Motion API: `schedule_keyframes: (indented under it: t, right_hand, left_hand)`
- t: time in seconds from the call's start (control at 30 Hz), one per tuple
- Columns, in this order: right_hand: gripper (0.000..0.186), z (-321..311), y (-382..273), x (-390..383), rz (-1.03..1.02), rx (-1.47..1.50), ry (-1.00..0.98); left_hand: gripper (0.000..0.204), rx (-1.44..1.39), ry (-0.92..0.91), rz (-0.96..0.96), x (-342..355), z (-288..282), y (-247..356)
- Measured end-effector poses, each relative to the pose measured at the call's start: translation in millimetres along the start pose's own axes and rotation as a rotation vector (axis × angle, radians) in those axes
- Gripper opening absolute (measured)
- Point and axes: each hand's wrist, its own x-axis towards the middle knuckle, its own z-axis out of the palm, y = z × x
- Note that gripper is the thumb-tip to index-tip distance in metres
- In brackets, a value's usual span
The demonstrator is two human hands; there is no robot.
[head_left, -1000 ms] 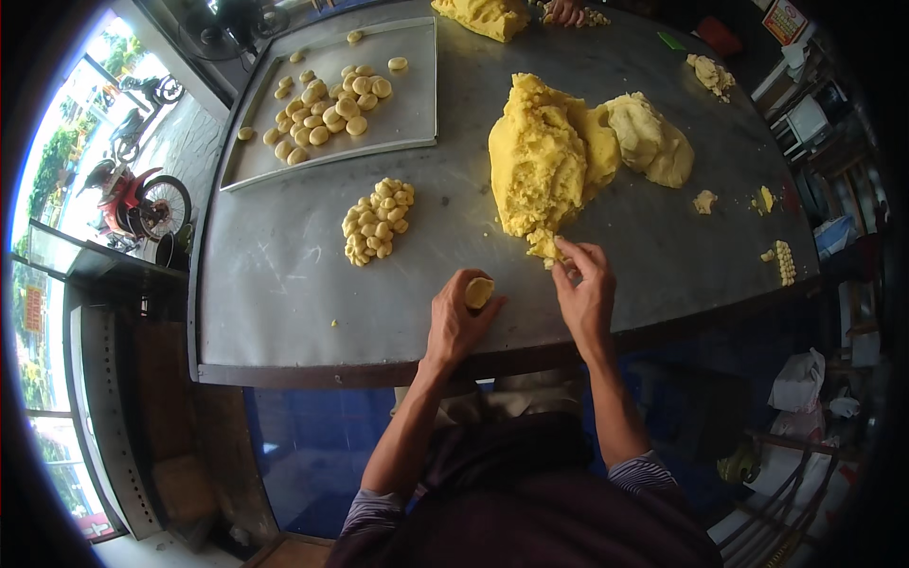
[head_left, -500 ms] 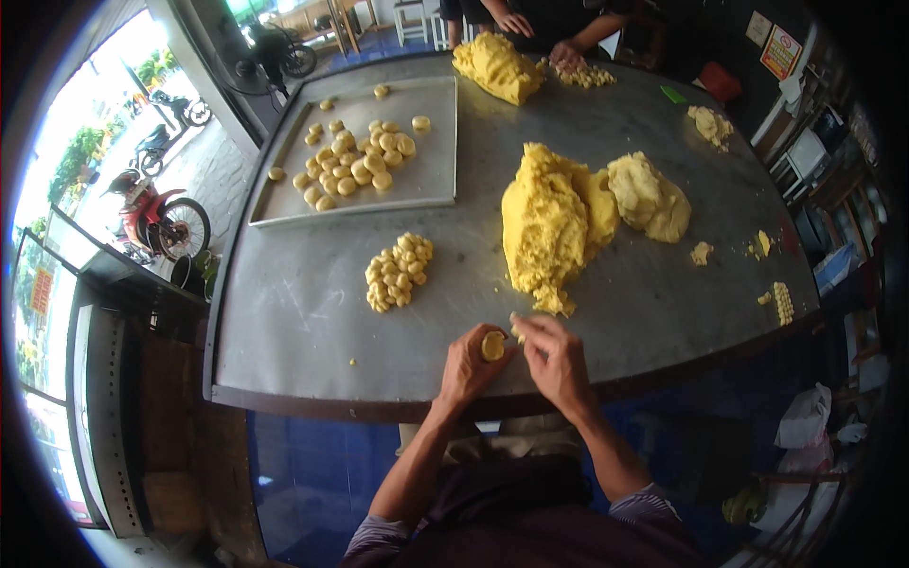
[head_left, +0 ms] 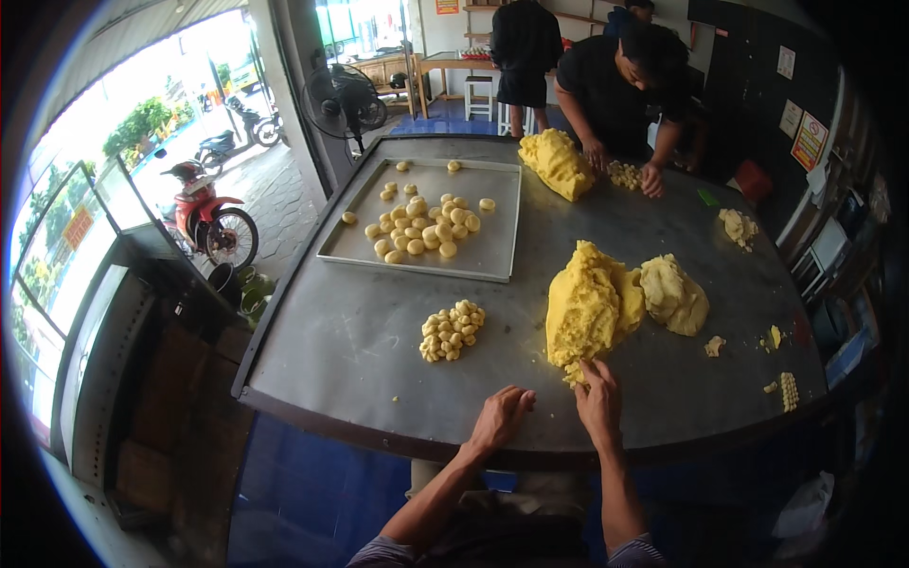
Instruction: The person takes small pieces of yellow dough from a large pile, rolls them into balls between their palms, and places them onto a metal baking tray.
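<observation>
My left hand [head_left: 502, 419] is closed above the near part of the metal table, its fingers curled inward. The round piece of dough that showed in it earlier is now hidden by the fingers. My right hand [head_left: 598, 405] reaches to the near tip of a big, crumbly yellow dough lump [head_left: 582, 308], with fingers and thumb pinching there. Against that lump's right side sits a paler dough mound [head_left: 675, 293]. Left of my hands lies a cluster of small dough balls [head_left: 453, 331].
A shallow metal tray [head_left: 350, 254] with several round dough pieces stands at far left. Across the table [head_left: 331, 369], a co-worker [head_left: 615, 95] handles small balls beside another yellow lump [head_left: 557, 163]. Dough bits [head_left: 789, 391] lie near the right edge.
My right hand has moved from beside my left hand onto the big lump's tip. My left hand has turned, hiding its piece of dough. The view has tilted up, showing more of the room.
</observation>
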Motion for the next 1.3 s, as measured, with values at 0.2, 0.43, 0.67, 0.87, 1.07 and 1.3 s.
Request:
schedule_keyframes:
  t: [0.2,0.43,0.67,0.87,1.07,1.3]
  right_hand:
    - [0.037,0,-2,-9,0.055,-0.015,-0.029]
    - [0.036,7,-5,-31,0.022,0.005,0.016]
    - [0.040,11,0,-41,0.087,0.088,0.047]
    - [0.046,22,1,-49,0.095,0.069,0.054]
    - [0.048,17,-1,-48,0.096,0.086,0.032]
    - [0.047,14,-3,-45,0.091,0.137,0.044]
  left_hand:
    - [0.037,0.156,-0.124,-0.031,-3,-7,-5]
    - [0.031,0.074,0.002,0.117,-3,-3,-18]
    - [0.030,0.032,-0.057,0.030,-3,-10,-11]
    - [0.028,-0.025,0.005,0.018,-4,-5,-8]
    - [0.022,0.110,-0.014,0.104,-1,-6,-24]
    - [0.023,0.078,-0.063,0.033,0,-6,-13]
